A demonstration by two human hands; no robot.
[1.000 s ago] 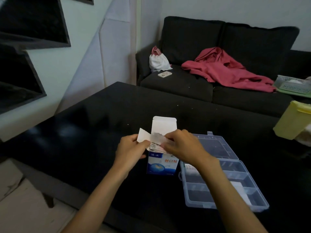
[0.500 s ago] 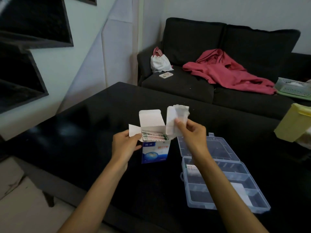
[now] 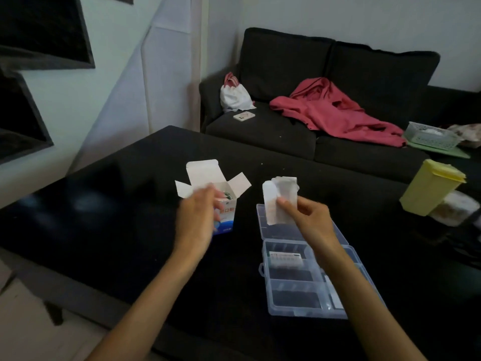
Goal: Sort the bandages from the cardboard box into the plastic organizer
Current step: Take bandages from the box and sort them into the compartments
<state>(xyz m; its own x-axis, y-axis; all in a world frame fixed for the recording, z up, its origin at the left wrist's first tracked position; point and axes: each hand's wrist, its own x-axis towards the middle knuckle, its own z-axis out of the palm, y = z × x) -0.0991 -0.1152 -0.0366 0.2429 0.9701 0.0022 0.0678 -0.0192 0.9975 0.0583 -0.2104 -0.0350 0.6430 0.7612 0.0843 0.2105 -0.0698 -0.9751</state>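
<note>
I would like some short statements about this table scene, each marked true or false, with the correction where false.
1. The right hand holds white bandage strips. True.
2. The cardboard box is closed. False: its flaps stand open.
3. The plastic organizer lies open on the black table. True.
4. The organizer is left of the box. False: it is to the right.
5. A red garment lies on the sofa. True.

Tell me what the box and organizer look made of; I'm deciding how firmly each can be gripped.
Box: looks like thin matte cardboard, white inside and printed blue outside, with creased flaps folded open. Organizer: seems to be clear, glossy hard plastic, since the dark table shows through its walls and moulded dividers.
</note>
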